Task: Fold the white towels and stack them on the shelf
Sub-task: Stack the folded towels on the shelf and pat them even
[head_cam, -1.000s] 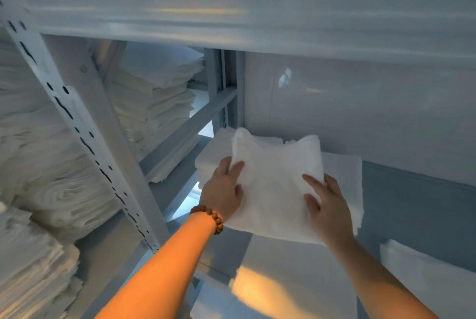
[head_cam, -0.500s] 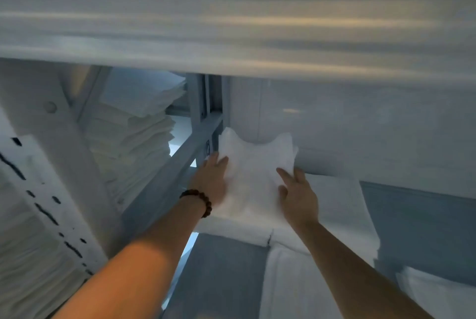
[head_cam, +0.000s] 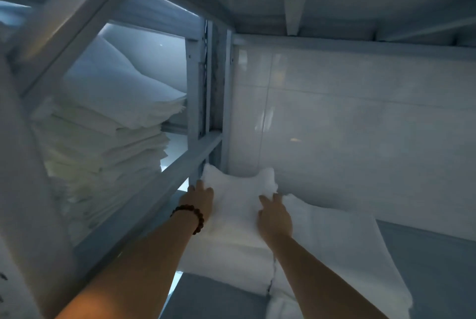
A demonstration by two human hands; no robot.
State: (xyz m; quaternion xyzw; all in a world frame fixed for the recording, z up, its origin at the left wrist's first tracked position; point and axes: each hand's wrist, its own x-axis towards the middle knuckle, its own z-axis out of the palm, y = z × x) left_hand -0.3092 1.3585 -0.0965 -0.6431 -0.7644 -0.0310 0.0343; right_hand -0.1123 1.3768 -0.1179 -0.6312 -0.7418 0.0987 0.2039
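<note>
Two hands bracket the folded white towel (head_cam: 238,199), which lies directly ahead of them and between them, on top of a low stack (head_cam: 231,259) on the shelf (head_cam: 427,254). Its long axis runs away from the person toward the tiled wall (head_cam: 334,125), and its far corners curl up softly against that wall. The left hand (head_cam: 199,200) lies with fingers extended along the towel's left edge, slightly farther forward than the right hand (head_cam: 274,215), which rests flat with straight fingers on the right part of the top face. Neither hand appears to grip, though the thumbs are hard to make out. Since the towel sits hard against the wall and the upright post (head_cam: 203,112), only pressing it level and pulling the hands back seems left to do. The cloth looks thick, matte and limp, while the wall is glossy and the frame is hard painted metal. A second stack (head_cam: 340,246) lies just right of the right hand, a tall pile (head_cam: 103,143) is well left of the left hand, and a bead bracelet (head_cam: 192,217) circles the left wrist.
</note>
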